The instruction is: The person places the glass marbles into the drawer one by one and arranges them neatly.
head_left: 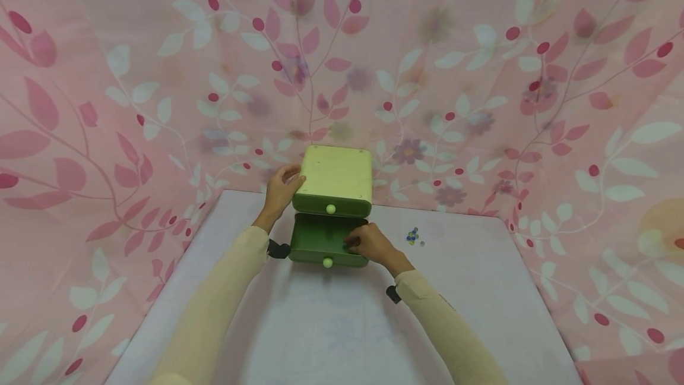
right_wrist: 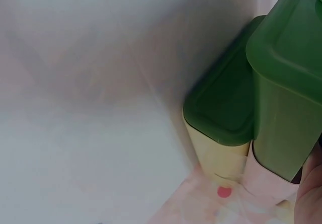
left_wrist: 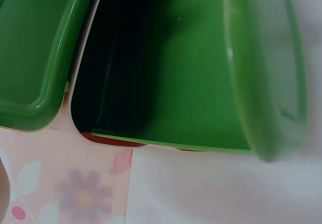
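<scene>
A small chest (head_left: 336,172) with a pale yellow-green top has two drawers. Its green upper drawer (head_left: 312,204) is closed, while the lower drawer (head_left: 315,236) is pulled out. My left hand (head_left: 280,192) rests against the chest's left side, thumb at the top edge. Over the lower drawer's right side reaches my right hand (head_left: 371,242), its curled fingertips down inside; I cannot tell whether they hold anything. In the left wrist view the drawer floor (left_wrist: 196,83) looks bare except for a tiny speck. Part of the right hand (right_wrist: 309,194) shows beside the drawer wall (right_wrist: 282,133).
Several small blue, green and clear glass beads or marbles (head_left: 412,236) lie on the white tabletop (head_left: 459,266) to the right of the chest. A pink floral curtain (head_left: 406,76) stands behind and around the table. Black straps (head_left: 279,249) sit at both wrists.
</scene>
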`<state>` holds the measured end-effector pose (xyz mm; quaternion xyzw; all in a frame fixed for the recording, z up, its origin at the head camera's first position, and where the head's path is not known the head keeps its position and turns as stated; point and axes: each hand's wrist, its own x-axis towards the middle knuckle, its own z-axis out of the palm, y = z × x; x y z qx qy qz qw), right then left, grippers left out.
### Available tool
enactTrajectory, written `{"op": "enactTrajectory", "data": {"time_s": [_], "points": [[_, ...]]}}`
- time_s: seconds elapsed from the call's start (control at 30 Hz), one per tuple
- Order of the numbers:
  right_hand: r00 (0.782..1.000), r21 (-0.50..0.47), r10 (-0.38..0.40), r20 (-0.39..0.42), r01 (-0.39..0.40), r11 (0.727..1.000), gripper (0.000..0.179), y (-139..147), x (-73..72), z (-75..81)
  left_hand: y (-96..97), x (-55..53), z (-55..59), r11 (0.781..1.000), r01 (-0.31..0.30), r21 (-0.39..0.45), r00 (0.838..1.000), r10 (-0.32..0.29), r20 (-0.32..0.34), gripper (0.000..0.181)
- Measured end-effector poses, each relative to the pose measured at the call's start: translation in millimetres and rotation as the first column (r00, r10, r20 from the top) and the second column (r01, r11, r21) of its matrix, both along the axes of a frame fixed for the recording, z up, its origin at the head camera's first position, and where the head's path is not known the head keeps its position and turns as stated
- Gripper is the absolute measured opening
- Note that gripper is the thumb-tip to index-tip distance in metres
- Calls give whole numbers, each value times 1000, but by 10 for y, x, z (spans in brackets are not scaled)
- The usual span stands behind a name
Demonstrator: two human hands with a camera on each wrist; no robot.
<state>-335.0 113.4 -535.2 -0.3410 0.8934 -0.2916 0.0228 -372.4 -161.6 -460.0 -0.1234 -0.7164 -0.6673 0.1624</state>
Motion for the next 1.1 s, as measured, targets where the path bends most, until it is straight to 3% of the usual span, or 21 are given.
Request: {"op": "enactTrajectory", "data": {"time_s": [0.6, 0.83, 1.1], "points": [[997, -195, -71, -28, 65, 979, 22, 10, 24, -58, 3, -1, -10, 1000, -4, 0, 1000, 4, 5, 44], [992, -239, -118, -46, 103, 965, 22, 8, 24, -40, -39, -235, -269, 999, -41, -4, 999, 41, 23, 46], [990, -288, -139, -28, 125, 949, 22, 27, 18, -18, -33, -241, -272, 998, -64, -3, 998, 64, 13, 44]]}}
